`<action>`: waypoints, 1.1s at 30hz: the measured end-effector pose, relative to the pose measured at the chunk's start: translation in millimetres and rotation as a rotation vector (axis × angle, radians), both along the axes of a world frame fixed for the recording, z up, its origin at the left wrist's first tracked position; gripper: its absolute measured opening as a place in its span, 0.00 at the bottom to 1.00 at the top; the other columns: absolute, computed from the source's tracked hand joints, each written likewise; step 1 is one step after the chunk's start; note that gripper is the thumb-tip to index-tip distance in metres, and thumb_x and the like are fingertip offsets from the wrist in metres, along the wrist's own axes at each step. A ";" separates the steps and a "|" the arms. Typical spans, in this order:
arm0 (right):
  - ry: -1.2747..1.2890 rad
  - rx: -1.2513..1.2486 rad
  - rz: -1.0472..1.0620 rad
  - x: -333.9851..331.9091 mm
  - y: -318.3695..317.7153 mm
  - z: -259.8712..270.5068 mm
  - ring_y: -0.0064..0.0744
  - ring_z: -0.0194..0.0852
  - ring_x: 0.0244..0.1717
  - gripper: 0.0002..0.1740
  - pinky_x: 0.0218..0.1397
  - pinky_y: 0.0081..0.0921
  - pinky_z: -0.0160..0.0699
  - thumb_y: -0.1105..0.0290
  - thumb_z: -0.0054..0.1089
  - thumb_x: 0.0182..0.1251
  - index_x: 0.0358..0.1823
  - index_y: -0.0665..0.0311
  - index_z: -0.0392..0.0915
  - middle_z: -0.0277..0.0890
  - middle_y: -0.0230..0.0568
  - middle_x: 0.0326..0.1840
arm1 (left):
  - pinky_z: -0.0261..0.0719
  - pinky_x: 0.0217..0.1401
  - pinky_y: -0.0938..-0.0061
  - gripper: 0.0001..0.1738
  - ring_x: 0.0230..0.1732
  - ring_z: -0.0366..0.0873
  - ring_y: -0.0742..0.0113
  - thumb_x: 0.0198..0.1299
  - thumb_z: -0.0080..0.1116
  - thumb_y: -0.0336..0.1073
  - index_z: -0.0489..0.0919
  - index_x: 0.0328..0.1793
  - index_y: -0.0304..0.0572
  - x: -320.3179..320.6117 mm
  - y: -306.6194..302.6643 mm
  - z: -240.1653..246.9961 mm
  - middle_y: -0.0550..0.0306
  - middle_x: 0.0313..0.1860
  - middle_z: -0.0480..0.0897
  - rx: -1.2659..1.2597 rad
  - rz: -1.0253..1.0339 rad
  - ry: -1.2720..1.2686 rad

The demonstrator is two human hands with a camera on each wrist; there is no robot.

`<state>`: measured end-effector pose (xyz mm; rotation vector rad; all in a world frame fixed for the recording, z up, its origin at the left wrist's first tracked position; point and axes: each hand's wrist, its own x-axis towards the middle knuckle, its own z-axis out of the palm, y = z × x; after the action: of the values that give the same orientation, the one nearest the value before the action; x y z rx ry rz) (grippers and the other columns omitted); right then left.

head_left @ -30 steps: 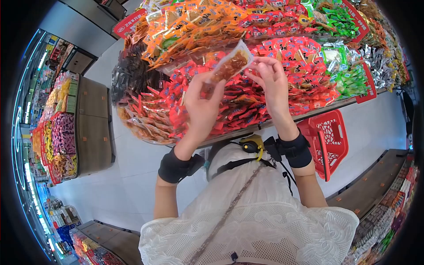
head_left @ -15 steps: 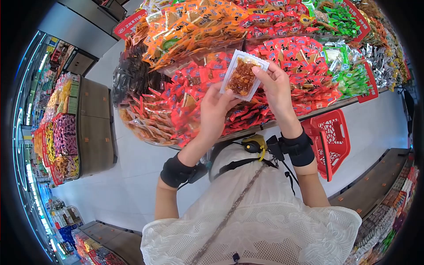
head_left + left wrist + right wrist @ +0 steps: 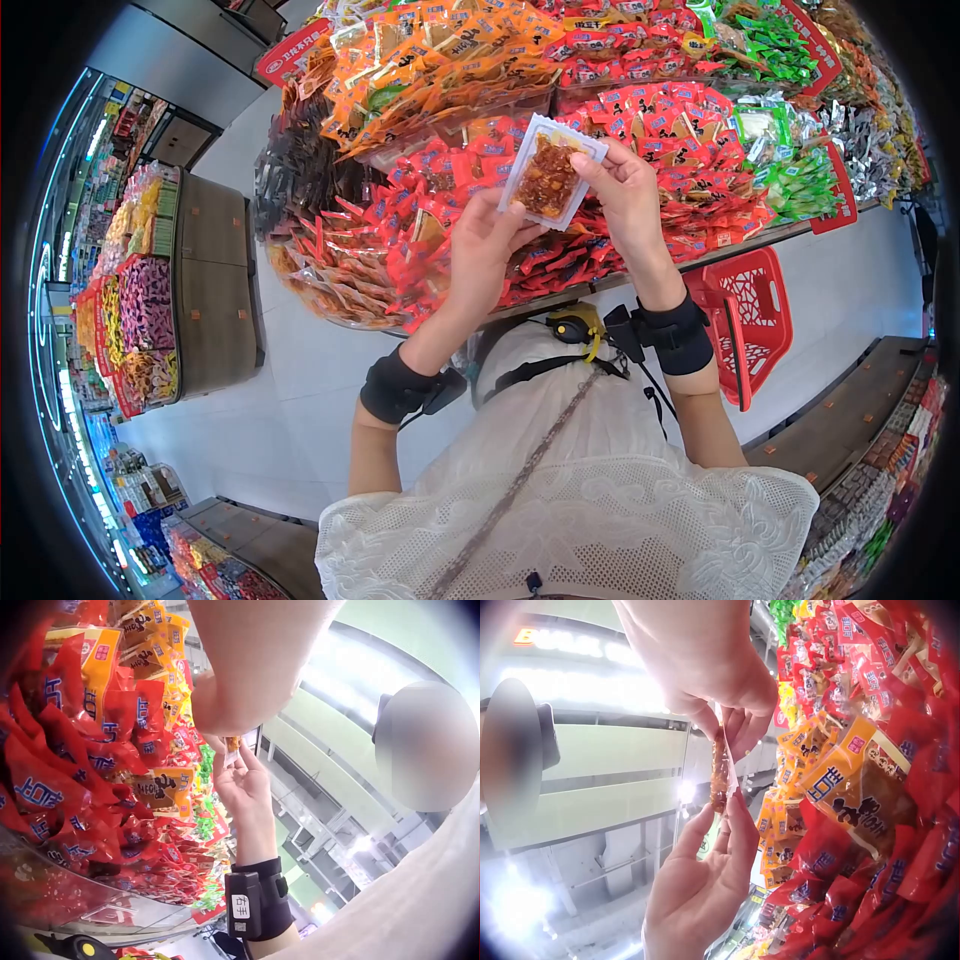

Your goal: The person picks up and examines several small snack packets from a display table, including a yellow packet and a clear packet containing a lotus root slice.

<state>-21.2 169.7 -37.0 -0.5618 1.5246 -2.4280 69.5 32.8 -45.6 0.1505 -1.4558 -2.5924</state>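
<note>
A clear packet of reddish-brown food [image 3: 549,174] with a pale border is held up over the heap of red packets [image 3: 660,125]. The left hand [image 3: 482,250] pinches its lower left corner, thumb on the front. At its upper right edge the right hand [image 3: 626,200] pinches it, thumb on the front and fingers behind. Seen edge-on in the right wrist view, the packet [image 3: 720,772] spans between the right hand [image 3: 701,656] above and the left hand [image 3: 697,892] below. In the left wrist view the left hand [image 3: 244,667] hides most of it.
Orange packets [image 3: 440,60] lie behind the red ones, green packets [image 3: 795,185] to the right and dark packets [image 3: 300,165] to the left. A red basket [image 3: 752,320] stands on the floor at right. Another goods stand [image 3: 215,280] is at left.
Over the last second the packet has turned from a slant to face the head camera, and the right hand has come to pinch its upper edge. Since half a second ago it has barely moved.
</note>
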 end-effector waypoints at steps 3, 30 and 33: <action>-0.003 0.003 0.003 -1.0 0.5 -0.5 0.18 0.73 0.38 0.11 0.44 0.17 0.70 0.73 0.57 0.59 0.41 0.71 0.73 0.77 0.38 0.37 | 0.77 0.51 0.66 0.08 0.45 0.77 0.65 0.62 0.46 0.30 0.66 0.46 0.38 0.2 0.2 1.1 0.54 0.43 0.75 -0.001 -0.003 -0.003; -0.040 -0.057 0.008 1.0 1.8 2.2 0.16 0.72 0.37 0.08 0.43 0.16 0.70 0.73 0.55 0.60 0.38 0.69 0.72 0.76 0.36 0.36 | 0.78 0.47 0.70 0.07 0.43 0.77 0.65 0.61 0.47 0.30 0.67 0.43 0.36 -1.6 3.1 2.4 0.51 0.41 0.77 0.014 0.011 -0.006; -0.047 -0.056 0.009 1.1 2.5 1.5 0.16 0.72 0.36 0.07 0.42 0.16 0.70 0.73 0.55 0.60 0.37 0.69 0.72 0.76 0.36 0.35 | 0.78 0.47 0.70 0.07 0.43 0.77 0.66 0.61 0.47 0.30 0.67 0.43 0.36 -1.3 3.5 1.6 0.52 0.41 0.77 0.020 0.006 -0.005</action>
<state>-20.1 172.1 -35.5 -0.5173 1.4370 -2.4658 68.2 36.3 -44.0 0.1635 -1.4297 -2.6045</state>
